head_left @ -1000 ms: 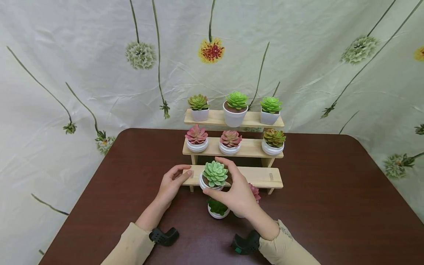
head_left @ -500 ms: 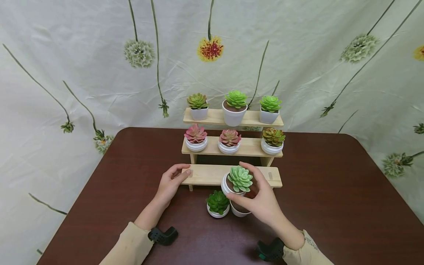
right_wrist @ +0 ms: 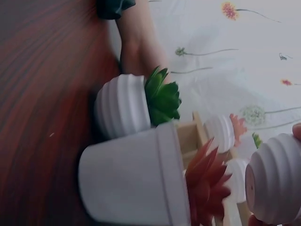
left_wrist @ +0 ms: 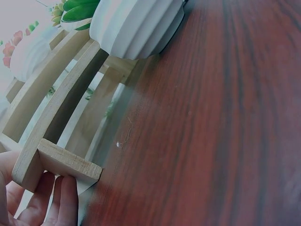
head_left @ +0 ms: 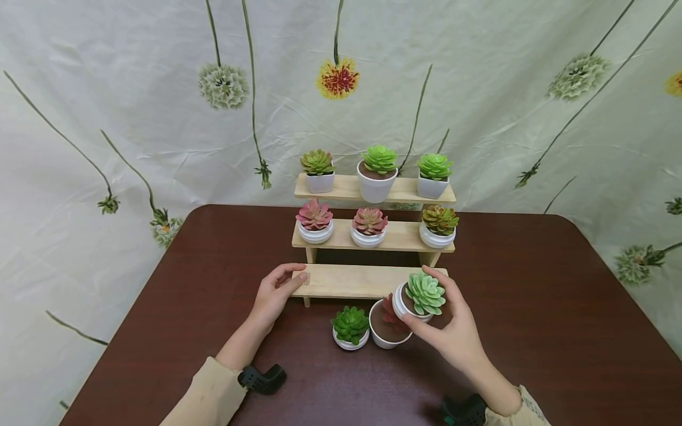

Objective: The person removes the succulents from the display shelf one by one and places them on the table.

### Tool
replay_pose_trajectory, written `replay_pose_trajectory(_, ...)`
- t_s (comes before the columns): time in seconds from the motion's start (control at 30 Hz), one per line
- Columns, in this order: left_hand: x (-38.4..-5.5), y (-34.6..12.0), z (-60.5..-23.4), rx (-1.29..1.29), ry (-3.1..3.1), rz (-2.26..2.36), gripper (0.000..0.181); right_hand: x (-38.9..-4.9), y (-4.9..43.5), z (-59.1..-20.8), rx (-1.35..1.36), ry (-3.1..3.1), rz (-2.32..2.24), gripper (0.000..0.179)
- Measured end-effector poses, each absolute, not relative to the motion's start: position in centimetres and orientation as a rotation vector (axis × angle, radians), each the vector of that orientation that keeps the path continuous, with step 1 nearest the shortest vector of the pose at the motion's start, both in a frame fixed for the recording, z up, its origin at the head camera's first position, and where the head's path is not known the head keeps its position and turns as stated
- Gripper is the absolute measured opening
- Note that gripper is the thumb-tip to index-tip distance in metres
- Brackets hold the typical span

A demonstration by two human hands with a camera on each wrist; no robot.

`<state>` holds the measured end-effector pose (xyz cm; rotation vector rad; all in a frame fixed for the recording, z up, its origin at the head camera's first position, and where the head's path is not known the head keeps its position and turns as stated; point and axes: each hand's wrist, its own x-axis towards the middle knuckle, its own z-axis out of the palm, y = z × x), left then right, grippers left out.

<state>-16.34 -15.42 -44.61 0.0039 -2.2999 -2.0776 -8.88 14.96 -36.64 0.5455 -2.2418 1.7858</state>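
In the head view my right hand [head_left: 454,322] grips a pale green potted succulent [head_left: 424,294] by its ribbed white pot, tilted, in front of the lowest tier's right end. The underside of that pot [right_wrist: 275,179] shows in the right wrist view. My left hand [head_left: 276,296] holds the left end of the wooden tiered stand [head_left: 341,281], thumb above and fingers beneath the board [left_wrist: 61,113]. On the table before the stand are a dark green potted succulent [head_left: 350,327] and a larger white pot with a red succulent [head_left: 388,331], partly hidden by the held one.
Green succulents in white pots [head_left: 377,177] line the top tier; pink ones [head_left: 316,222] and an olive-brown one [head_left: 439,226] stand on the middle tier. A dark red-brown table [head_left: 533,307] lies beneath, with a flower-printed cloth [head_left: 479,106] behind.
My right hand has carried the pale green succulent rightward along the lowest tier, uncovering the dark green one and part of the larger pot. My left hand has stayed at the stand.
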Motion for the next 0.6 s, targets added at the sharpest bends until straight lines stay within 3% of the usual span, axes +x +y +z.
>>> replay_pose_trajectory(0.3,-16.5,-15.5,-45.2,-0.002,-2.298,-2.053,0.035,-7.9,16.3,-36.0,0.487,-2.279,1.592,0.071)
replay_pose_trajectory(0.6,-16.5,-15.5,-45.1,-0.014,-2.288,-2.066,0.034,-8.2,18.6,-39.1,0.452,-2.312,1.573,0.077)
